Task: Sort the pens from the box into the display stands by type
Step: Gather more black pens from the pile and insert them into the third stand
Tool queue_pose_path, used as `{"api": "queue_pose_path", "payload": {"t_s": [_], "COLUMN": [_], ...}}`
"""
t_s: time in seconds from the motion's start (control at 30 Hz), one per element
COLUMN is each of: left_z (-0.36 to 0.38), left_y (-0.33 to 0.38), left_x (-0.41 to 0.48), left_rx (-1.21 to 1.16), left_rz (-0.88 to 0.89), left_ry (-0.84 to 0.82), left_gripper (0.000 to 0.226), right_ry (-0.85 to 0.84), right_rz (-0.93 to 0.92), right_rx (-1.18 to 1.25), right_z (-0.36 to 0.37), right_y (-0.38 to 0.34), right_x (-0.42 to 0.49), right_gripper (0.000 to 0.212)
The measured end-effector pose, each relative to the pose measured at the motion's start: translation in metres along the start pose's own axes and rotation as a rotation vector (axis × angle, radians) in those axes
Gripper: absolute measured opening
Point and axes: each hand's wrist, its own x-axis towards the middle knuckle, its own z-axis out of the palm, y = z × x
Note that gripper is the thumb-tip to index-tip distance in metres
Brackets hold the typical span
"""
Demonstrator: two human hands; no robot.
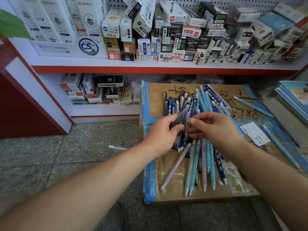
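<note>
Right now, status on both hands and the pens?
Left hand gripping a bundle of dark pens. Right hand pinching at the same bundle. Loose pens piled on the cardboard box. No display stand in view.

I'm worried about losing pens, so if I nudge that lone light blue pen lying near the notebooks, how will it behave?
The light blue pen looks round and slim, so it probably rolls easily. It seems stiff and light, likely sliding on the flat cardboard box.

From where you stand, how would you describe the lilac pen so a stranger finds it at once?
Find the taped cardboard box on the floor under the red-edged shelf. At the near left edge of its pen pile lies the lilac pen, tip toward you. Its neighbours are blue or teal and lie straighter; it slants away leftward.
</note>
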Motion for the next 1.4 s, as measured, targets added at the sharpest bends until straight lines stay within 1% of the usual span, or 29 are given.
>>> {"api": "queue_pose_path", "payload": {"t_s": [0.07, 0.27, 0.37, 0.53, 0.7, 0.77, 0.83, 0.9, 1.0, 1.27, 1.4], "left_z": [0.000, -0.003, -0.003, -0.001, 0.001, 0.002, 0.003, 0.002, 0.003, 0.003, 0.003], "left_y": [0.000, 0.001, 0.000, -0.001, 0.001, 0.001, -0.001, -0.002, -0.001, 0.007, 0.007], "left_x": [0.000, 0.000, 0.000, 0.000, -0.002, -0.001, 0.000, 0.001, -0.001, -0.004, -0.002], "left_rx": [0.005, -0.040, -0.058, -0.062, -0.075, -0.087, -0.112, -0.115, -0.126, -0.133, -0.140], "left_rz": [-0.023, -0.031, -0.051, -0.056, -0.046, -0.043, -0.043, -0.046, -0.051, -0.080, -0.070], "left_ry": [-0.009, -0.020, -0.015, -0.004, -0.006, -0.011, -0.016, -0.015, -0.003, -0.004, -0.014], "left_gripper": [0.040, 0.037, 0.035, 0.035, 0.048, 0.059, 0.062, 0.058, 0.042, 0.036, 0.034], "right_ry": [0.018, 0.063, 0.045, 0.027, 0.047, 0.046, 0.052, 0.065, 0.060, 0.040, 0.057], "right_rz": [0.003, 0.023, 0.035, 0.027, 0.005, -0.004, -0.016, -0.034, -0.045, -0.075, -0.097], "right_rx": [-0.034, -0.124, -0.174, -0.245, -0.211, -0.219, -0.244, -0.245, -0.212, -0.201, -0.303], "right_z": [-0.002, -0.010, -0.019, -0.024, -0.032, -0.036, -0.038, -0.039, -0.036, -0.026, -0.018], "right_y": [0.001, -0.007, -0.008, 0.009, 0.019, 0.020, 0.019, 0.016, 0.012, 0.003, 0.003], "right_x": [-0.002, -0.012, -0.024, -0.039, -0.046, -0.046, -0.044, -0.040, -0.035, -0.020, -0.009], "right_gripper": [0.010, 0.011, 0.008, 0.005, 0.006, 0.006, 0.006, 0.006, 0.007, 0.008, 0.008]}}
